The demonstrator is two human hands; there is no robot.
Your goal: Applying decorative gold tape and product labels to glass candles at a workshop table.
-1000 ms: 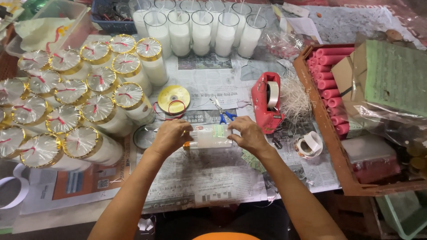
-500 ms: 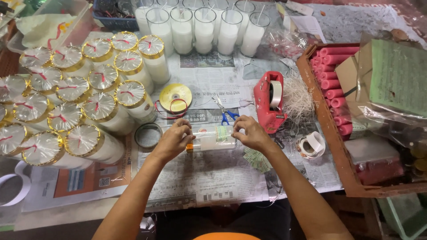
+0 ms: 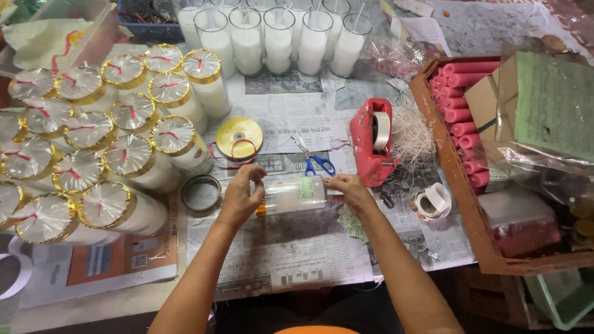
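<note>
candle jar (image 3: 296, 195) lying sideways | btwn left hand (image 3: 240, 196) & right hand (image 3: 348, 190) | both grips holding ends

Bare forearms, no sleeves, orange garment at bottom edge

A small candle-packing workshop: a newspaper-covered counter (image 3: 291, 247) crowded with wrapped glass candles (image 3: 117, 154), a tape dispenser (image 3: 373, 148) and scissors (image 3: 315, 159).

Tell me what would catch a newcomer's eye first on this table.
Probably the wrapped candle jars with gold rims and red ties, crowding the left side. Mid-table, the left hand and right hand hold a white candle jar lying sideways over newspaper, with a red tape dispenser just beyond.
</note>
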